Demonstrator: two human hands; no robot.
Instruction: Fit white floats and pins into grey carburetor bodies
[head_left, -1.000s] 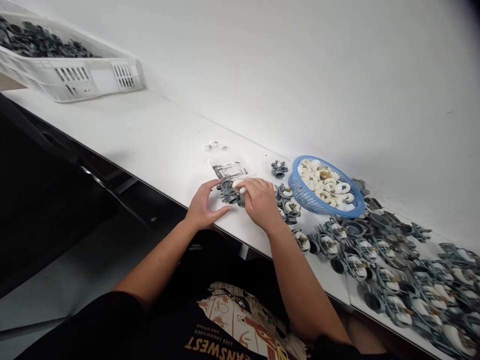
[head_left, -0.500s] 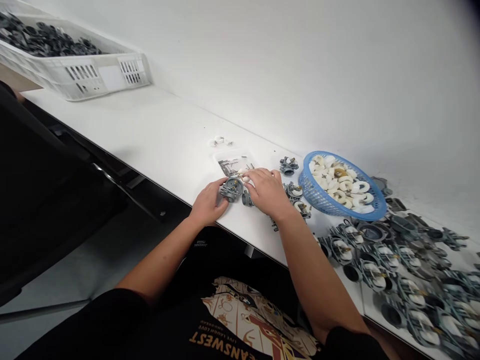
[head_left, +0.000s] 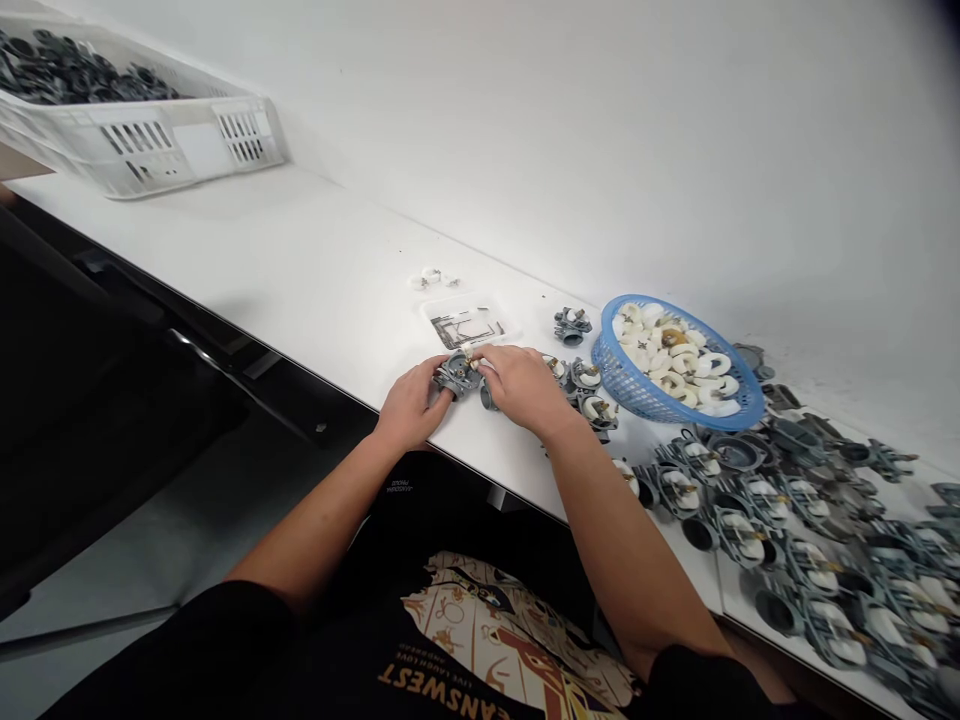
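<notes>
A grey metal part (head_left: 456, 374) with a round open bowl is gripped by my left hand (head_left: 411, 402), thumb and fingers around its left side. My right hand (head_left: 525, 388) pinches a small white piece (head_left: 471, 352) at the upper right of that metal part. Just beyond the hands lies a clear tray (head_left: 469, 322) of thin metal pins. Several small white pieces (head_left: 433, 279) rest behind the tray. Another grey part (head_left: 489, 397) stands partly hidden under my right hand.
A blue basket (head_left: 637, 391) full of white ring-like pieces stands at the right. Many grey metal parts (head_left: 742, 535) cover the right side of the white table (head_left: 300, 270). A white crate (head_left: 180, 150) of dark parts sits at the back left.
My right hand has moved slightly left, bringing the white piece onto the grey part. The grey part has tilted in my left hand. The whole view has shifted a little.
</notes>
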